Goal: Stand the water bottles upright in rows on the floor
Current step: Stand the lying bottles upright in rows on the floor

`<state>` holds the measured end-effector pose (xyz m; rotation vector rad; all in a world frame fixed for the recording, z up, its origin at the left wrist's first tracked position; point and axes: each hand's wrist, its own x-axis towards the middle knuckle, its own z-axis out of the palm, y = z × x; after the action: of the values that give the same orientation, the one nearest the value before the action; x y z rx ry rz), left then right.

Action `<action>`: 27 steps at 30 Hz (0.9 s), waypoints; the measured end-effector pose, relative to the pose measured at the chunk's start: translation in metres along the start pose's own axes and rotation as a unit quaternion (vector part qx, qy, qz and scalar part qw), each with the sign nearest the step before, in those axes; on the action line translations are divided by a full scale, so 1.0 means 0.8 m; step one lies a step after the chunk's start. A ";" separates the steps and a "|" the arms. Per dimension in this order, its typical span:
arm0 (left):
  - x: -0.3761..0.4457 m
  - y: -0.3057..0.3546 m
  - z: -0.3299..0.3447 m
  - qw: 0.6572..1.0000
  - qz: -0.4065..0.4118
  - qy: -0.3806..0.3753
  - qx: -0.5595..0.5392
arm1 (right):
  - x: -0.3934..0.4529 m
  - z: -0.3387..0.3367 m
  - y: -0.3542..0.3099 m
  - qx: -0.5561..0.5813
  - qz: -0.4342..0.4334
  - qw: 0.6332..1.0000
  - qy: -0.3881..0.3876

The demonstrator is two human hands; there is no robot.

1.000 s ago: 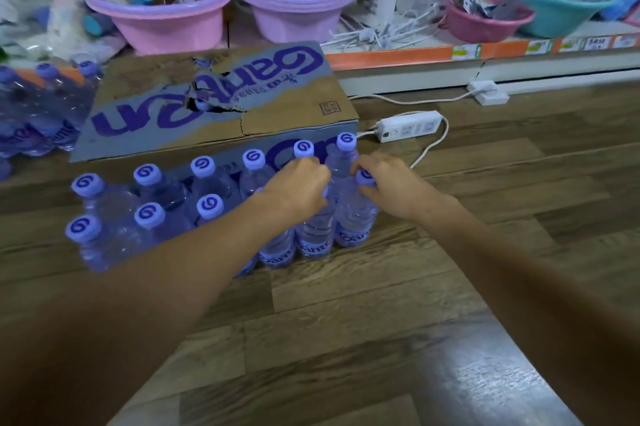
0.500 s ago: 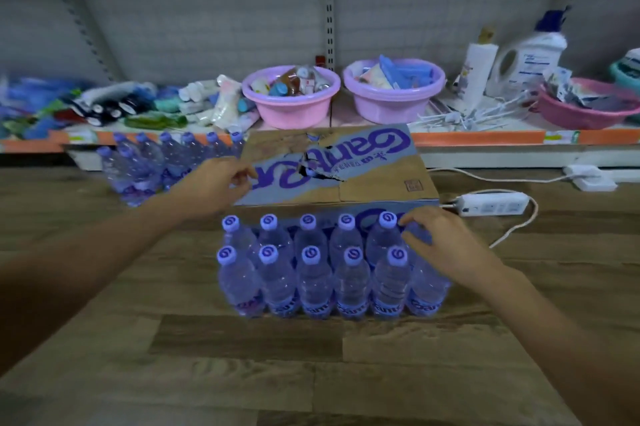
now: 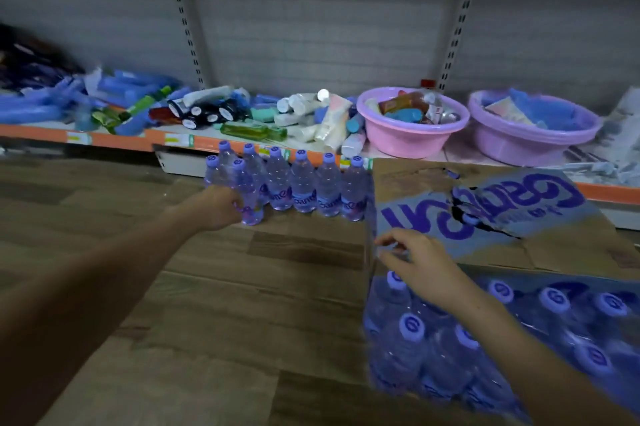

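Two bottle groups flank the carton (image 3: 485, 214): front block (image 3: 485, 332), far-left row (image 3: 301, 183). Left hand (image 3: 221, 206) grips a bottle (image 3: 247, 195) at that row's end (placing step); right hand (image 3: 420, 261) hovers, fingers loosely spread, empty. Next: seat bottle upright, flush.

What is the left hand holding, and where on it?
The left hand holds a water bottle by the lower part of its body, at the left end of the far row. The right hand holds nothing.
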<state>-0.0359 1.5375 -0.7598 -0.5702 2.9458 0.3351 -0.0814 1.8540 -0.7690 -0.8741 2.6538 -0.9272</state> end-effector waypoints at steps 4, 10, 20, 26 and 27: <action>0.059 -0.111 -0.015 1.000 0.005 0.006 -0.018 | 0.108 0.084 -0.084 -0.003 -0.005 0.999 -0.034; 0.160 -0.191 -0.025 0.996 0.035 0.025 -0.083 | 0.270 0.187 -0.163 0.009 0.050 0.998 -0.048; 0.274 -0.244 0.011 0.988 0.130 0.005 -0.086 | 0.436 0.277 -0.184 -0.087 0.053 0.993 -0.055; 0.254 -0.226 0.021 0.984 0.174 0.021 -0.021 | 0.391 0.267 -0.178 -0.152 -0.006 0.987 -0.051; 0.241 -0.219 0.025 0.982 0.189 0.015 -0.005 | 0.375 0.262 -0.174 -0.152 -0.011 0.986 -0.067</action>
<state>-0.1452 1.3159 -0.8441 -0.0095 3.0712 0.3780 -0.1822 1.4834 -0.8445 -0.9921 2.7125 -0.4522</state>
